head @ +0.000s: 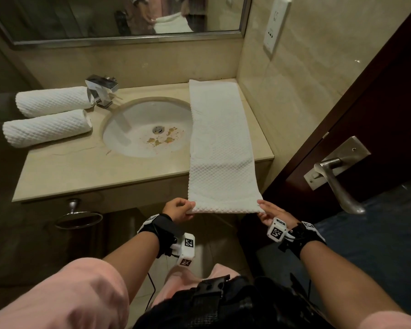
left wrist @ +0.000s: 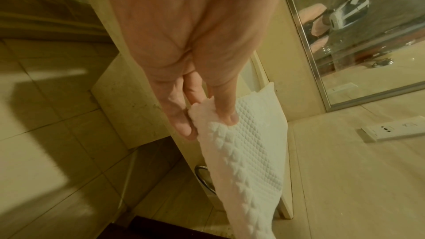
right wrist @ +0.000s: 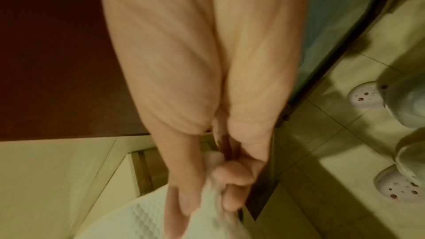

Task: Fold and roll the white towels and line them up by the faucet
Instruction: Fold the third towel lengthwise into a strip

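Note:
A white quilted towel (head: 220,143), folded into a long strip, lies along the right side of the counter (head: 81,167) and hangs over its front edge. My left hand (head: 179,210) pinches the near left corner of the towel (left wrist: 241,152), thumb on top and fingers beneath. My right hand (head: 269,212) grips the near right corner of the towel (right wrist: 142,221); that view is blurred. Two rolled white towels (head: 55,100) (head: 46,128) lie side by side left of the chrome faucet (head: 102,92).
The oval sink (head: 147,129), with brownish stains near its drain, sits in the middle of the counter. A dark door with a metal lever handle (head: 335,176) stands close on the right. A towel ring (head: 78,218) hangs below the counter's front. A mirror (head: 119,17) is behind.

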